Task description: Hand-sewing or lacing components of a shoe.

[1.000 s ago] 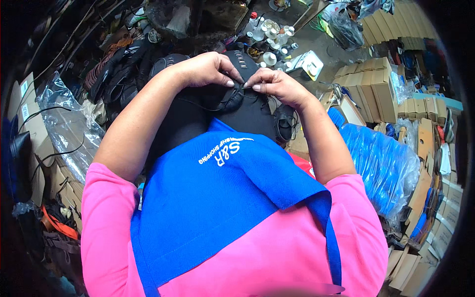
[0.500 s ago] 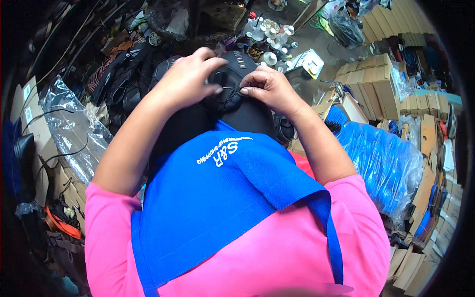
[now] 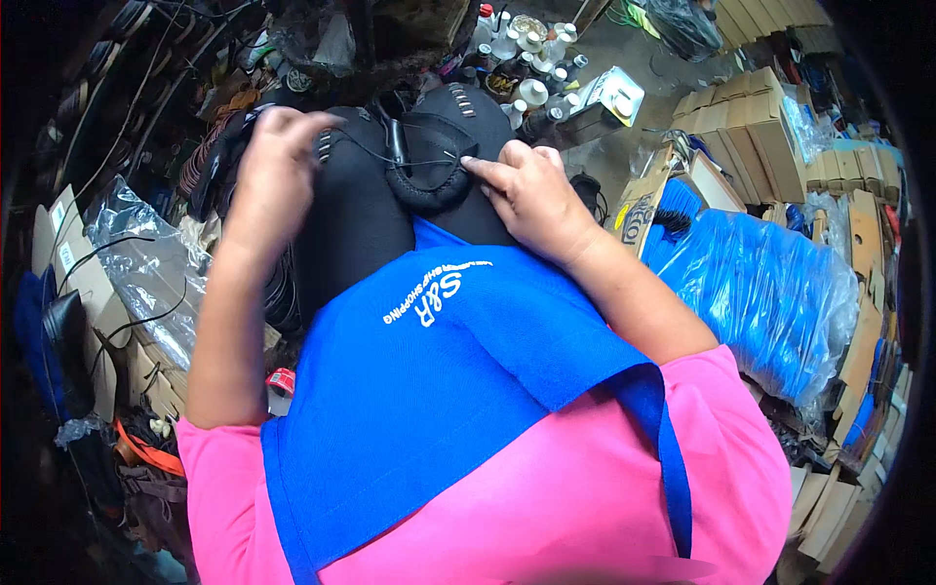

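A black rounded piece with a stitched, padded rim lies on my lap between my black-clad thighs; its exact kind is unclear. My right hand grips its right edge, index finger stretched along the rim and thumb tucked below. A small bright needle-like tip shows beside that fingertip. Dark thread runs from the rim toward my left hand, which is raised to the left, blurred, with fingers drawn together on the thread. A dark-handled tool with a metal band lies across the piece.
Bottles and containers crowd the floor ahead, beside a white box. Cardboard stacks and a plastic-wrapped blue bundle stand at right. Clear plastic sheeting lies at left. A blue apron covers my front.
My left hand has moved left, away from the black piece, drawing thread out. My right hand has shifted slightly right and extended its index finger on the rim.
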Demonstrator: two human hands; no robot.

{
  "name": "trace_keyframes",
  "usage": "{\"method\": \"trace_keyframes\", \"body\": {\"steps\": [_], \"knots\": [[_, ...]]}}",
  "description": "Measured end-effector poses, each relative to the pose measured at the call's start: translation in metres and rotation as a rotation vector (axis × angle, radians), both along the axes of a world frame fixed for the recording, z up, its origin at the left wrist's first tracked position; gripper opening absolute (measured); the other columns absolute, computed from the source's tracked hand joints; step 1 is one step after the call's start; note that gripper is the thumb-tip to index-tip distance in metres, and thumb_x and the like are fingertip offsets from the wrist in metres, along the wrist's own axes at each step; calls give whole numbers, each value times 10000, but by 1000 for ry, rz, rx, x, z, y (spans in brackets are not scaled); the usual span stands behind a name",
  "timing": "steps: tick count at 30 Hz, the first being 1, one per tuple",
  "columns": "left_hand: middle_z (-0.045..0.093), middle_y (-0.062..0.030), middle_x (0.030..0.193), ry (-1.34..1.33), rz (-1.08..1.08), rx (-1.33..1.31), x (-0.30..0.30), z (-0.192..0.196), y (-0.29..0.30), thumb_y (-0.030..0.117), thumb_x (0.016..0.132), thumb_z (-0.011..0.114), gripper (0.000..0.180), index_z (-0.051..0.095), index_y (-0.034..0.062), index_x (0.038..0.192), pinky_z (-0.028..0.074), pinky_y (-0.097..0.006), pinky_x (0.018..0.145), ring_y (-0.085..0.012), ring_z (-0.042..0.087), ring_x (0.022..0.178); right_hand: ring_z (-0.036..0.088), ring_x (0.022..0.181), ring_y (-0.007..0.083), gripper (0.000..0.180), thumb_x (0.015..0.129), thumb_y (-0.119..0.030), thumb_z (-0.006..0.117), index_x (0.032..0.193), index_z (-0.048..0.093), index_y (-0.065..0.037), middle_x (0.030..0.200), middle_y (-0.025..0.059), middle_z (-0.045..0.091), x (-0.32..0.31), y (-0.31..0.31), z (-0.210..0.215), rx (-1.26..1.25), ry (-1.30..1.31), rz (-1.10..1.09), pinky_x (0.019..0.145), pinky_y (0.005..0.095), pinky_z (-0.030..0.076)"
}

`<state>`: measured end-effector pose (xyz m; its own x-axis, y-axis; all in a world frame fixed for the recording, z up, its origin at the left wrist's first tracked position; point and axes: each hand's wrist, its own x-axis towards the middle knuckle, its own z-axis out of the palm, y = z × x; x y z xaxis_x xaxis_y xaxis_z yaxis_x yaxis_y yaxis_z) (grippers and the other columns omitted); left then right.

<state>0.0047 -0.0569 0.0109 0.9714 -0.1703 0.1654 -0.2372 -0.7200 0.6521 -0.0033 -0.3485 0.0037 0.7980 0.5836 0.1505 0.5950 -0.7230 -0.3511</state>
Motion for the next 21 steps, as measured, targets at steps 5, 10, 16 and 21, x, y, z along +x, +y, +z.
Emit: {"method": "trace_keyframes", "body": {"steps": [5,10,16,21], "knots": [[559,-68,771,-157,-129,172,-27,-22,-49,3,724,651,225,686,101,923,451,-346,737,-243,570,764,529,745,241,324,786,-90,628,1102,657,-157,768,70,507,-4,-3,-11,-10,-56,-16,707,363,372],[511,-51,726,-96,-100,-39,-4,-31,-57,41,715,687,188,708,112,888,424,-334,713,-228,538,756,526,767,198,343,807,-52,600,1112,677,-187,783,63,495,24,-19,-11,239,488,-48,769,290,430],[515,-48,736,-16,-160,-58,7,-36,-60,99,715,716,205,735,203,891,447,-350,684,-232,522,773,494,893,148,268,853,-64,558,1068,692,-152,862,22,504,56,-23,-9,239,638,108,847,264,400],[512,-40,731,-17,-166,-10,9,-40,-58,105,717,715,185,733,198,876,438,-357,698,-238,517,788,492,886,149,251,853,-72,567,1051,698,-150,863,20,511,63,-21,-8,222,674,123,845,265,399]]}}
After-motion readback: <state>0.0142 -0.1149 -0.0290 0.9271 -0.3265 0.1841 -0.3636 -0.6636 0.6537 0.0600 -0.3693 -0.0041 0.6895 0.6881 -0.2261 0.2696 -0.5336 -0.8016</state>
